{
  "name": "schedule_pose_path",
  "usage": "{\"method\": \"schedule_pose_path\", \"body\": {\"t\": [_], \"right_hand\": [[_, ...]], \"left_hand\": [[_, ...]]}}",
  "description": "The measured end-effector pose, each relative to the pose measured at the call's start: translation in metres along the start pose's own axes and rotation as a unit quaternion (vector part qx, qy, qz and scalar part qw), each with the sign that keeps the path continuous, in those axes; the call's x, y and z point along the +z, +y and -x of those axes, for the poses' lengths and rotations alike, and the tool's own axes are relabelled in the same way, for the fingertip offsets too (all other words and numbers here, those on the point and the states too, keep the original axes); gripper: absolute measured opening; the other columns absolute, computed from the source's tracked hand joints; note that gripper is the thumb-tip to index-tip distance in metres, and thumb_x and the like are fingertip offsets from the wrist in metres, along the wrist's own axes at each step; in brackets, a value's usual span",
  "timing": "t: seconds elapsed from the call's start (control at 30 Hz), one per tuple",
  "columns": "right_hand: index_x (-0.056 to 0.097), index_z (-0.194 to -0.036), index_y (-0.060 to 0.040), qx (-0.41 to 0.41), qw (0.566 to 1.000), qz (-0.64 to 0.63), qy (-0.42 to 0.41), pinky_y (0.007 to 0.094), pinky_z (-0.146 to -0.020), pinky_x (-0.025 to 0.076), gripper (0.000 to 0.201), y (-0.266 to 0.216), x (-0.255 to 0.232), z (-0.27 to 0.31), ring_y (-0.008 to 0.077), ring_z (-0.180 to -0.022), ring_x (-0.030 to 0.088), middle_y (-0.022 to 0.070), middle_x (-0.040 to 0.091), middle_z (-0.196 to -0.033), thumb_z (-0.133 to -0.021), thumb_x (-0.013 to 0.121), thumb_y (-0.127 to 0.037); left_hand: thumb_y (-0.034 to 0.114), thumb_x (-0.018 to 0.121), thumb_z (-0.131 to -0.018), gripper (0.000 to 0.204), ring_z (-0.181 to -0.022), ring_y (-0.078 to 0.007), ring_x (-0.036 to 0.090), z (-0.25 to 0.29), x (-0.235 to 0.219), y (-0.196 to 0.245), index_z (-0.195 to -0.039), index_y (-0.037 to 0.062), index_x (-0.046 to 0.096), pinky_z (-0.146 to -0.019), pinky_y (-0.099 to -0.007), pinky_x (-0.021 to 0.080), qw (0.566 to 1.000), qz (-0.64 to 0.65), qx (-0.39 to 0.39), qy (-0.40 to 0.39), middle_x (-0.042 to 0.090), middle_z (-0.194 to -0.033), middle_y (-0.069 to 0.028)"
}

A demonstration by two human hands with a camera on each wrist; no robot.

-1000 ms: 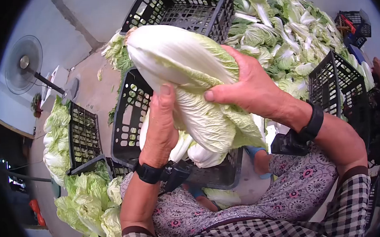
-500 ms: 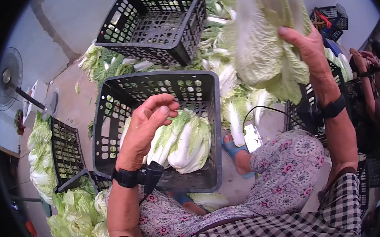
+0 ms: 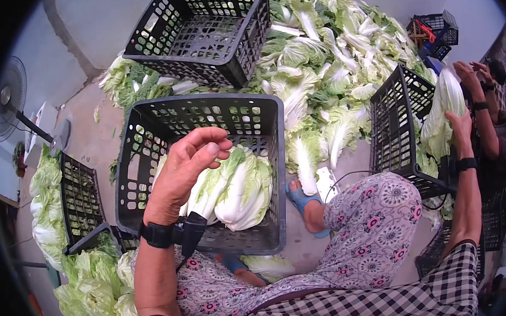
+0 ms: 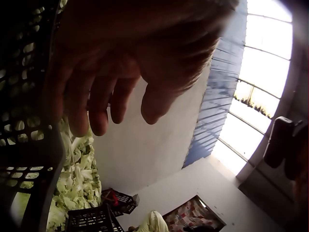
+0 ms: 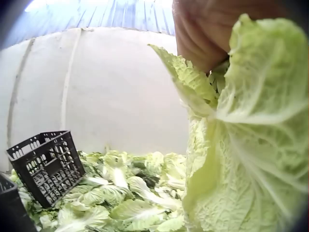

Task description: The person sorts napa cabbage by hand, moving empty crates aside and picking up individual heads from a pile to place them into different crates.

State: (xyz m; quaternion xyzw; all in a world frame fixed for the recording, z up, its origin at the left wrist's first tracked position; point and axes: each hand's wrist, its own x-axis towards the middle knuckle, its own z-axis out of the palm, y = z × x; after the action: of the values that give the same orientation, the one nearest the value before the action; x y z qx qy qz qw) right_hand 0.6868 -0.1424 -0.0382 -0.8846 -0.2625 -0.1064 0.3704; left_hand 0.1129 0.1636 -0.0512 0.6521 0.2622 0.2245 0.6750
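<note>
A long napa cabbage (image 3: 441, 112) is gripped by my right hand (image 3: 461, 127), out at the far right over a black crate (image 3: 393, 127) with pale green cabbage inside. Its leafy end fills much of the right wrist view, where the leaves (image 5: 260, 145) cover most of that hand. My left hand (image 3: 188, 168) holds nothing, its fingers loosely bent above the large black crate (image 3: 280, 173) before me. Inside that crate lie a few cabbages (image 3: 247, 193), partly hidden by this hand. In the left wrist view the hand's fingers (image 4: 99, 113) hang apart with nothing between them.
A second black crate (image 3: 237, 62) stands behind the large one. A wide heap of loose cabbage leaves (image 3: 339, 52) covers the floor behind. More cabbages (image 3: 92, 286) and a fan (image 3: 11, 95) are at left. Another person's arm (image 3: 481, 109) is close by at right.
The cabbage, first held in both hands before me, has left the left hand. My right hand has carried it far right, over the right crate. The left hand has lowered and loosened.
</note>
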Motion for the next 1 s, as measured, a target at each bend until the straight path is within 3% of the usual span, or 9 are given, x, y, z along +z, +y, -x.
{"method": "schedule_pose_path", "body": {"t": [0.23,0.4,0.43,0.5,0.57,0.7,0.77,0.9,1.0], "right_hand": [[0.038,-0.131,-0.0033,0.059,0.975,0.191,0.094,0.0409,-0.089,0.043,0.078,0.041,0.023,0.006,0.0335,-0.105,0.057,0.0189,0.058,-0.116,-0.066,0.068,-0.033],[0.045,-0.126,0.0023,-0.015,0.978,0.183,-0.1,0.0346,-0.091,0.041,0.065,0.129,0.059,-0.029,0.0277,-0.11,0.055,0.0209,0.055,-0.12,-0.071,0.064,-0.027],[0.049,-0.122,0.005,0.034,0.971,0.138,-0.194,0.0299,-0.091,0.041,0.056,0.103,0.053,-0.03,0.0211,-0.108,0.054,0.0165,0.055,-0.12,-0.077,0.063,-0.025],[0.049,-0.123,0.0048,-0.047,0.992,-0.101,-0.06,0.0271,-0.089,0.041,0.053,0.143,0.074,-0.061,0.0164,-0.103,0.054,0.012,0.057,-0.115,-0.083,0.062,-0.027],[0.05,-0.123,0.0033,-0.059,0.991,-0.096,-0.078,0.0286,-0.09,0.041,0.05,0.061,0.067,-0.052,0.0174,-0.104,0.054,0.0112,0.058,-0.114,-0.086,0.06,-0.029],[0.05,-0.122,0.0027,-0.224,0.963,-0.087,-0.126,0.0301,-0.095,0.04,0.043,-0.109,0.081,-0.014,0.0182,-0.112,0.051,0.0124,0.056,-0.119,-0.089,0.057,-0.024],[0.052,-0.121,0.0009,-0.344,0.912,-0.098,-0.202,0.0288,-0.092,0.042,0.039,-0.205,0.098,0.03,0.018,-0.109,0.054,0.0128,0.058,-0.116,-0.089,0.056,-0.02],[0.057,-0.114,-0.0035,-0.467,0.832,-0.168,-0.249,0.0287,-0.085,0.049,0.029,-0.287,0.125,0.085,0.0196,-0.096,0.061,0.0122,0.063,-0.104,-0.088,0.058,-0.015],[0.055,-0.117,-0.0038,-0.459,0.804,-0.22,-0.308,0.0275,-0.087,0.047,0.031,-0.327,0.124,0.124,0.015,-0.099,0.06,0.0082,0.064,-0.104,-0.087,0.06,-0.015]], "left_hand": [[0.03,0.057,-0.088,0.039,-0.092,-0.0121,0.058,-0.003,-0.009,-0.006,-0.115,0.0027,0.052,-0.08,-0.025,0.046,1.0,-0.004,-0.017,0.018,0.06,-0.104,-0.0066],[0.035,0.059,-0.087,0.041,-0.091,-0.0097,0.058,-0.007,-0.022,-0.022,-0.115,0.0054,0.053,-0.079,-0.0242,0.046,0.999,-0.013,-0.039,0.031,0.061,-0.104,-0.0041],[0.036,0.059,-0.087,0.042,-0.091,-0.0092,0.058,-0.009,-0.027,-0.028,-0.115,0.0061,0.054,-0.079,-0.024,0.046,0.998,-0.018,-0.046,0.035,0.061,-0.104,-0.0037],[0.036,0.059,-0.087,0.04,-0.09,-0.0083,0.058,-0.012,-0.034,-0.037,-0.114,0.0071,0.055,-0.078,-0.0236,0.046,0.995,-0.035,-0.072,0.055,0.061,-0.104,-0.0034],[0.037,0.059,-0.086,0.04,-0.089,-0.0082,0.057,-0.015,-0.041,-0.049,-0.114,0.0073,0.055,-0.077,-0.0236,0.046,0.991,-0.054,-0.097,0.07,0.061,-0.103,-0.0034],[0.04,0.061,-0.084,0.042,-0.087,-0.0086,0.057,-0.018,-0.051,-0.072,-0.113,0.0085,0.056,-0.073,-0.0238,0.045,0.984,-0.093,-0.132,0.078,0.062,-0.101,-0.003],[0.04,0.061,-0.084,0.041,-0.087,-0.009,0.056,-0.019,-0.056,-0.093,-0.112,0.0103,0.056,-0.071,-0.0251,0.045,0.976,-0.133,-0.151,0.079,0.061,-0.099,-0.0009],[0.039,0.06,-0.083,0.042,-0.088,-0.0098,0.055,-0.012,-0.065,-0.107,-0.113,0.0103,0.056,-0.071,-0.0284,0.044,0.964,-0.206,-0.151,0.066,0.06,-0.1,0.0003],[0.039,0.059,-0.084,0.042,-0.09,-0.0102,0.054,0.001,-0.073,-0.121,-0.114,0.0101,0.055,-0.073,-0.0287,0.044,0.954,-0.225,-0.181,0.085,0.059,-0.101,-0.0005]]}}
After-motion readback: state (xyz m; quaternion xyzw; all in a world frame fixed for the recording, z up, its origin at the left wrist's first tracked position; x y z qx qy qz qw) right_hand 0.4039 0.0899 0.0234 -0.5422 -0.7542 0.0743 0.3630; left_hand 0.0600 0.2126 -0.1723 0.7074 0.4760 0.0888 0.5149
